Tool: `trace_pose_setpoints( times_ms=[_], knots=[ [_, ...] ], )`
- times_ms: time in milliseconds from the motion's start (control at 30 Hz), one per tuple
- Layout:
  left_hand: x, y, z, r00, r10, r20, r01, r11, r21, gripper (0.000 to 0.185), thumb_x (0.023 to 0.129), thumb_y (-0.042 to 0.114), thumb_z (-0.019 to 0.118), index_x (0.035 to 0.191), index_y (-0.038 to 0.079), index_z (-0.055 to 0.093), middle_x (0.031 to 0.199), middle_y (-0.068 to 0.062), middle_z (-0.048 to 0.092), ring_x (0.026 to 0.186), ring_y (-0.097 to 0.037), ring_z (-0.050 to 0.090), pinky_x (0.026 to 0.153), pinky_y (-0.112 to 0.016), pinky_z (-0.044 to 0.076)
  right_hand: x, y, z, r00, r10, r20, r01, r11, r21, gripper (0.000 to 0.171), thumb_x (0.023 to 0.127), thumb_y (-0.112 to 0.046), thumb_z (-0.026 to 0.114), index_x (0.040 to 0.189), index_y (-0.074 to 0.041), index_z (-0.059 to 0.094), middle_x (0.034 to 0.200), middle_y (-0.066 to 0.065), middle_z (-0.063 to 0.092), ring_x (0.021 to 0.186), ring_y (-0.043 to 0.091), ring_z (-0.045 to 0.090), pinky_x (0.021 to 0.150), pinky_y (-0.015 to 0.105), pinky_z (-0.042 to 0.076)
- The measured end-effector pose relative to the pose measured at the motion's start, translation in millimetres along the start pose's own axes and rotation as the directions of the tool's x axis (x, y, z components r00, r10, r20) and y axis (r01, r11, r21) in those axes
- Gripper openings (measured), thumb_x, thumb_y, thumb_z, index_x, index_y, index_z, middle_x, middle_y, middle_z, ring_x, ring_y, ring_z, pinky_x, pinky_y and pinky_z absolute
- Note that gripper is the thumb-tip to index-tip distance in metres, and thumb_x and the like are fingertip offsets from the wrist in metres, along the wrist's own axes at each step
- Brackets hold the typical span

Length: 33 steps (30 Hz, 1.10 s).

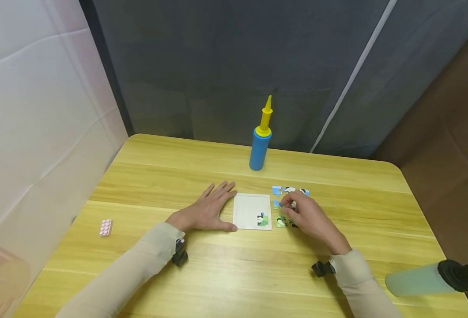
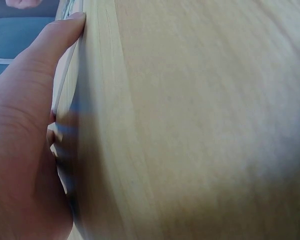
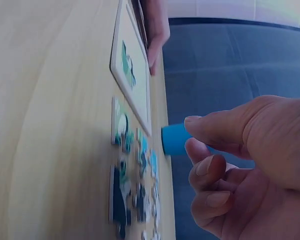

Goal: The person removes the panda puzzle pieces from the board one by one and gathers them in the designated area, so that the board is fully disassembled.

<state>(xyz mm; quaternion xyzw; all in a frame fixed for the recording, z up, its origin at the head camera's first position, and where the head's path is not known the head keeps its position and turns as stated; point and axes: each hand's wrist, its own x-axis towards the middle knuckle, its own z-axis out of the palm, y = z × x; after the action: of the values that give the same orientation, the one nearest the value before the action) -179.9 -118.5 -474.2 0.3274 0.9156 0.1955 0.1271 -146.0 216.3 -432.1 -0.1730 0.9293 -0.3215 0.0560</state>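
Wooden table (image 1: 226,274) against a dark curtain; a blue pump with a yellow nozzle (image 1: 261,140) stands upright at the far side, a small pink studded block (image 1: 106,227) lies well off to the left, and a pale green cylinder with a black end (image 1: 428,278) sits at the near right edge. Nothing stands between the hands and the pieces. White puzzle tray (image 1: 247,211) lies mid-table — one piece seated in its near right corner. Left hand (image 1: 206,212) rests flat beside the tray, fingers straight, thumb against its near edge. Loose puzzle pieces (image 1: 288,191) lie just right of the tray — right hand (image 1: 309,217) over them, fingers curled; whether it pinches a piece, cannot tell.
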Motion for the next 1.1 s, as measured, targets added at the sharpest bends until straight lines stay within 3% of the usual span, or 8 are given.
trace_pose_setpoints(
  times_ms=[167, 267, 367, 633, 933, 1100],
  knots=[
    [0.4, 0.6, -0.9, 1.000, 0.000, 0.001, 0.000, 1.000, -0.005, 0.111, 0.086, 0.070, 0.072, 0.168, 0.009, 0.030, 0.182, -0.011, 0.011, 0.170, -0.035, 0.008, 0.138, -0.060, 0.003, 6.6, -9.6, 8.4, 0.999, -0.028, 0.020, 0.029, 0.999, -0.030, 0.010, 0.103, -0.013, 0.068, 0.112, -0.009, 0.069, 0.106, 0.005, 0.068, 0.077, 0.013, 0.056, 0.074, 0.030, 0.050],
    [0.5, 0.7, -1.0, 1.000, 0.004, 0.001, -0.004, 1.000, -0.010, 0.111, 0.086, 0.070, 0.072, 0.168, 0.008, 0.030, 0.182, -0.011, 0.011, 0.170, -0.035, 0.008, 0.138, -0.060, 0.003, 9.5, -14.4, 14.5, 0.999, -0.035, 0.040, 0.037, 0.999, -0.040, 0.012, 0.103, -0.013, 0.067, 0.114, -0.010, 0.070, 0.110, 0.005, 0.070, 0.095, 0.021, 0.067, 0.084, 0.036, 0.055],
    [0.8, 0.5, -0.5, 1.000, 0.005, 0.000, -0.005, 1.000, -0.010, 0.110, 0.086, 0.070, 0.072, 0.168, 0.008, 0.031, 0.182, -0.011, 0.011, 0.170, -0.035, 0.008, 0.138, -0.060, 0.003, 12.1, -17.8, 20.7, 0.997, -0.039, 0.059, 0.041, 0.998, -0.046, 0.011, 0.103, -0.014, 0.068, 0.114, -0.011, 0.070, 0.110, 0.003, 0.070, 0.106, 0.025, 0.068, 0.090, 0.040, 0.057],
    [0.6, -0.5, 0.3, 1.000, -0.004, 0.002, 0.004, 1.000, -0.016, 0.111, 0.087, 0.071, 0.072, 0.168, 0.009, 0.030, 0.182, -0.010, 0.010, 0.170, -0.035, 0.007, 0.138, -0.061, 0.002, 17.2, -25.8, 33.3, 0.991, -0.051, 0.127, 0.060, 0.996, -0.070, 0.013, 0.102, -0.015, 0.071, 0.115, -0.012, 0.072, 0.112, 0.002, 0.069, 0.093, 0.014, 0.061, 0.083, 0.034, 0.055],
    [-1.4, -0.1, -0.3, 1.000, 0.009, -0.010, -0.009, 1.000, -0.017, 0.110, 0.087, 0.069, 0.072, 0.168, 0.007, 0.030, 0.182, -0.012, 0.011, 0.170, -0.036, 0.008, 0.138, -0.061, 0.003, 15.8, -37.3, 39.0, 0.973, -0.027, 0.227, 0.068, 0.982, -0.174, 0.027, 0.100, -0.023, 0.076, 0.124, -0.012, 0.071, 0.118, 0.004, 0.059, 0.085, 0.015, 0.054, 0.074, 0.032, 0.049],
    [-1.6, 0.5, -0.7, 1.000, 0.009, -0.013, -0.009, 1.000, -0.015, 0.110, 0.087, 0.069, 0.072, 0.167, 0.007, 0.031, 0.182, -0.012, 0.011, 0.170, -0.036, 0.009, 0.138, -0.061, 0.003, 16.6, -40.9, 39.9, 0.969, -0.035, 0.243, 0.089, 0.972, -0.217, 0.034, 0.097, -0.024, 0.079, 0.126, -0.012, 0.067, 0.116, 0.006, 0.058, 0.080, 0.015, 0.053, 0.070, 0.032, 0.048]
  ],
)
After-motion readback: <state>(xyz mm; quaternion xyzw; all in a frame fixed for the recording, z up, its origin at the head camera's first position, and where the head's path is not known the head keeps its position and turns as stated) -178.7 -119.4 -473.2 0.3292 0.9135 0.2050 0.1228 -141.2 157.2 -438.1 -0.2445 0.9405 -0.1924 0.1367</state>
